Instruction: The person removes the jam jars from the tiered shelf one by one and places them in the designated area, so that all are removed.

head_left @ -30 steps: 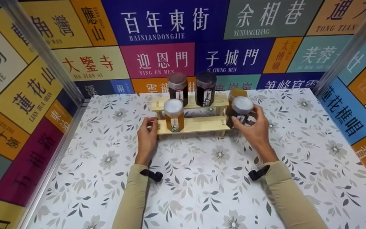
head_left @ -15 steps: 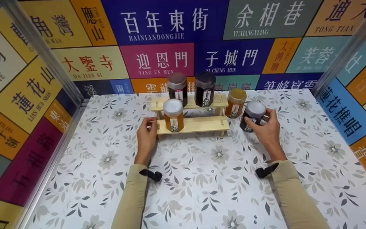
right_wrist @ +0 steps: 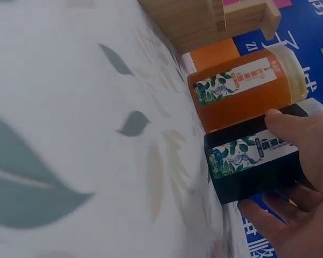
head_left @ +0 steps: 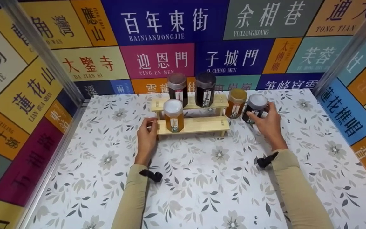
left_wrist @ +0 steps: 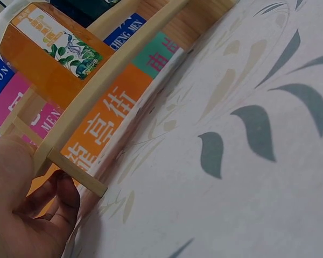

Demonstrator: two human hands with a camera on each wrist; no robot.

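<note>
My right hand (head_left: 268,122) grips a dark jar (head_left: 254,109) with a whitish lid, thumb in front and fingers behind. In the right wrist view the dark jar (right_wrist: 253,153) stands close beside an amber jar (right_wrist: 242,88), its base at the tabletop. That amber jar (head_left: 236,105) has a yellow lid and stands at the right end of a two-step wooden rack (head_left: 202,124). My left hand (head_left: 147,133) holds the left end of the rack's lower step, its fingers curled by the leg (left_wrist: 78,172). Another amber jar (head_left: 173,117), white-lidded, sits on that step.
Two dark jars, one with a reddish lid (head_left: 177,79) and one with a black lid (head_left: 206,79), stand on the upper step. A leaf-patterned cloth (head_left: 183,190) covers the table. Printed panels (head_left: 157,58) wall in the back and sides.
My right hand has carried the dark jar rightward from the lower step's right end, then slightly back beside the amber jar, which now shows fully. My left hand has stayed at the rack.
</note>
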